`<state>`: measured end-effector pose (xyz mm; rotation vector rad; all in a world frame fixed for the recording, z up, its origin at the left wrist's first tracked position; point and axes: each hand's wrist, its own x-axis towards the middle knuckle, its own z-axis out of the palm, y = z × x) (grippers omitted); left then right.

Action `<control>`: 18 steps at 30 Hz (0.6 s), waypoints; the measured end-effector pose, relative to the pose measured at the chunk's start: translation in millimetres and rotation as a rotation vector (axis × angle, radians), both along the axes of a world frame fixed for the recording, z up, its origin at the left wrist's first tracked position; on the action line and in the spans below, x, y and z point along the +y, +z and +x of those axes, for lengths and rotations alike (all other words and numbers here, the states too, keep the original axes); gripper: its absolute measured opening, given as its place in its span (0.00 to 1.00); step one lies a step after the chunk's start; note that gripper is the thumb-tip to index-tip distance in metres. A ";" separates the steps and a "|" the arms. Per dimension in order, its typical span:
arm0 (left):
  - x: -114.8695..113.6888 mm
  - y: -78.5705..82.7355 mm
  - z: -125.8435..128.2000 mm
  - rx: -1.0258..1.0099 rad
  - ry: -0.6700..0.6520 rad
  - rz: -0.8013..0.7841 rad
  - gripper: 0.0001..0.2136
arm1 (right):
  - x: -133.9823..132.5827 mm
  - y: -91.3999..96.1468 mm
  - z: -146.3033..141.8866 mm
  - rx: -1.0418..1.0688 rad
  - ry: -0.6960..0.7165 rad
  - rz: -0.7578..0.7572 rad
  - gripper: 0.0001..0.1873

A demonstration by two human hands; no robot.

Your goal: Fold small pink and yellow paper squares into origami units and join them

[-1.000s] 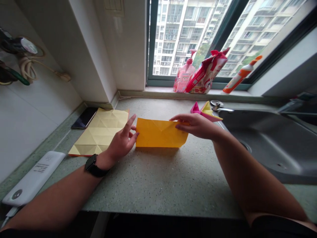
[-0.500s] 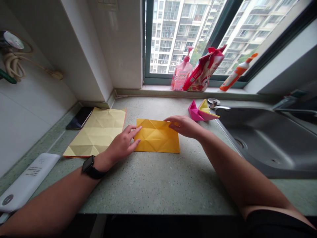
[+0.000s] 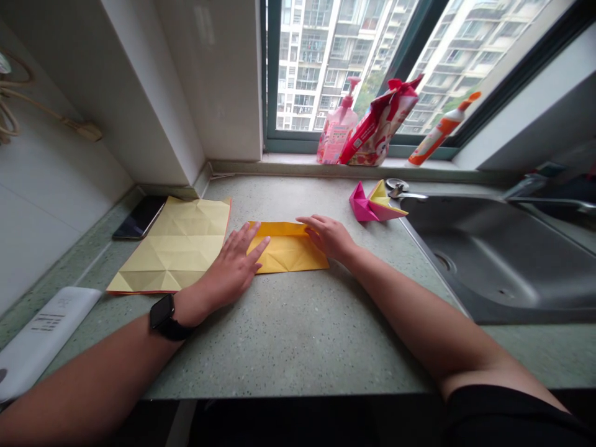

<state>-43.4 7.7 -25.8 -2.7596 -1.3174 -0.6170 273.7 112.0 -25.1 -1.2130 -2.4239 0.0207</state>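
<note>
A creased sheet of orange origami paper (image 3: pixel 286 251) lies on the counter in front of me, its far edge folded up and over. My left hand (image 3: pixel 239 254) rests on its left end, fingers spread and holding nothing. At the far right corner, my right hand (image 3: pixel 330 237) has its fingers bent round the folded edge; the thumb is mostly hidden. To the left lie pale yellow creased sheets (image 3: pixel 179 245) with an orange-red edge showing underneath. A folded pink and yellow paper piece (image 3: pixel 372 203) stands beyond my right hand.
A phone (image 3: pixel 139 217) lies by the left wall, partly beside the yellow sheets. Nearer is a long white device (image 3: pixel 51 338). At the right is a steel sink (image 3: pixel 503 261). A pink pump bottle (image 3: pixel 336 133), a red bag (image 3: pixel 382 127) and an orange-white bottle (image 3: pixel 440 133) stand on the sill.
The far edge of the orange paper has been folded toward me, so the sheet looks narrower. My left hand has spread flatter over its left end. The view has shifted slightly.
</note>
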 end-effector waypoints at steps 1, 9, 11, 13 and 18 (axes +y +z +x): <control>-2.4 1.8 2.5 0.009 -0.061 -0.026 0.27 | 0.2 -0.2 -0.1 0.005 -0.007 0.003 0.23; -6.2 5.8 7.6 0.008 -0.284 -0.275 0.27 | -2.6 3.2 -2.6 0.060 -0.042 0.069 0.22; -4.3 5.9 5.8 -0.005 -0.295 -0.291 0.26 | -5.3 8.3 -4.1 0.094 -0.018 0.143 0.23; -3.6 5.8 4.9 -0.007 -0.297 -0.287 0.25 | -9.1 14.3 -6.7 0.119 0.063 0.136 0.21; -6.5 3.6 8.3 0.041 -0.265 -0.266 0.25 | -20.3 24.5 -18.5 0.018 0.326 -0.239 0.08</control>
